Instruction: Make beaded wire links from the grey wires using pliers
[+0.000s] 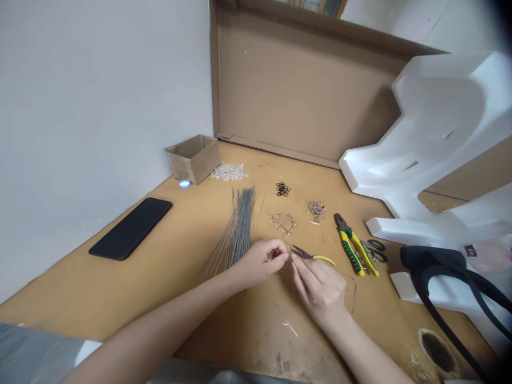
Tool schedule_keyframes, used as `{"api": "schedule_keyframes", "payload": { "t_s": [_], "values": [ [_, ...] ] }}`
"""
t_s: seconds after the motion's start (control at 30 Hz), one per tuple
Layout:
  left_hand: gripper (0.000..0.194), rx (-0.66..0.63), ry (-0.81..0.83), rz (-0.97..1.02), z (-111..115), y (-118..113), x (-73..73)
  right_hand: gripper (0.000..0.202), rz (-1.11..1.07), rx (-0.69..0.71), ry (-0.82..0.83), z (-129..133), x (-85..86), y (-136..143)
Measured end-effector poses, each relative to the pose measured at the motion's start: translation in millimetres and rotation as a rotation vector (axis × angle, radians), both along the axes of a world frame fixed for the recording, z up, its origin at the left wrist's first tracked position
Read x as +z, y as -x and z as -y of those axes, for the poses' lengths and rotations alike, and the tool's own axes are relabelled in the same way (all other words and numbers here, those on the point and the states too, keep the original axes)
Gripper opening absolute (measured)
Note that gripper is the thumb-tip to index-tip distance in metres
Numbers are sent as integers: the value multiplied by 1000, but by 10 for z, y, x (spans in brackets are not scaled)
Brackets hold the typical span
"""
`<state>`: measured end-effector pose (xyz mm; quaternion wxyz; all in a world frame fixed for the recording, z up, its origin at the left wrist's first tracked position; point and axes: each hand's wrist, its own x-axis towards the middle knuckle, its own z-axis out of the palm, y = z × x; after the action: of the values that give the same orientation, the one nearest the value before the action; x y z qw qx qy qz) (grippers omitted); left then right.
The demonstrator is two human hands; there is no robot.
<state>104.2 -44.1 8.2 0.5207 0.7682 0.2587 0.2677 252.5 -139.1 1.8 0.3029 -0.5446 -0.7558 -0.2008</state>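
Close together above the wooden table [188,213], my left hand [264,260] and my right hand [321,288] pinch thin wire between their fingertips; its exact shape is too small to tell. Beside my left hand lies a bundle of straight grey wires [242,224]. Small yellow-handled pliers [306,255] rest just behind my right hand. Behind the hands are a loose ring of bent wires [284,223], a heap of small wire pieces [317,208] and a pile of black rings [282,189]. A short wire scrap [292,328] lies nearer the front.
A black phone [131,228] lies at left. Further back are a small cardboard box [194,158], a blue-rimmed cap [184,184] and clear beads [230,171]. Large green-yellow pliers [356,245], scissors [375,249], white foam [440,122] and a black strap [436,272] are at right.
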Motion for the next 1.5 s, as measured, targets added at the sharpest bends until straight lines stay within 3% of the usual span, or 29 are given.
{"api": "schedule_keyframes", "payload": {
  "t_s": [0.4,0.7,1.0,1.23,1.5],
  "values": [
    [9,102,-64,2,82,-43,-62,22,3,6,2,-4,-9,33],
    [7,47,-62,20,55,-14,-43,17,-123,28,45,-12,18,12],
    [15,5,-89,-102,66,8,21,16,-27,-41,71,-27,50,-23],
    [16,-28,104,-46,16,13,-3,14,-272,-66,94,-77,9,-80],
    [20,-64,381,51,-42,-2,-17,14,-387,-46,82,-51,9,-49]
  ]
}}
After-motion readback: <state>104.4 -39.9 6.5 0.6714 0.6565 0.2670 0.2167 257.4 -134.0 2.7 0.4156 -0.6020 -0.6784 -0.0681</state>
